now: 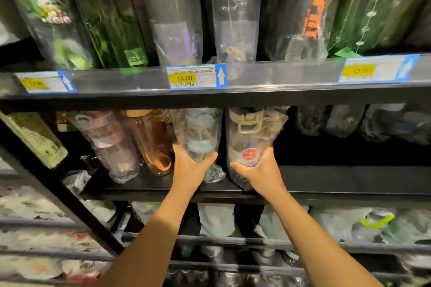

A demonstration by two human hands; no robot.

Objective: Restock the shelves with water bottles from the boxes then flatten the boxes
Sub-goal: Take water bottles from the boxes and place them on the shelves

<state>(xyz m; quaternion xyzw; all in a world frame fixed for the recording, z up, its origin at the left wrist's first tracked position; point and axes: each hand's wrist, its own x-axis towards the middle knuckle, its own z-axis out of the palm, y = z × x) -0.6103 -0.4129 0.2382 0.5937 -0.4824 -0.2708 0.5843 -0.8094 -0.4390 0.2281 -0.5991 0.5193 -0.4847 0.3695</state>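
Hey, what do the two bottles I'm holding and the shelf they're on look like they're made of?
The blue bottle in the left hand: clear glossy plastic, probably, wrapped in crinkly shiny film. The beige-lidded bottle in the right hand: see-through body, likely plastic, same film bag. The shelf: matt black, flat-edged, probably painted metal or board.

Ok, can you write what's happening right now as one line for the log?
left hand: grips bluish bagged bottle | right hand: grips red-sticker bagged bottle | place: middle shelf | step: restocking
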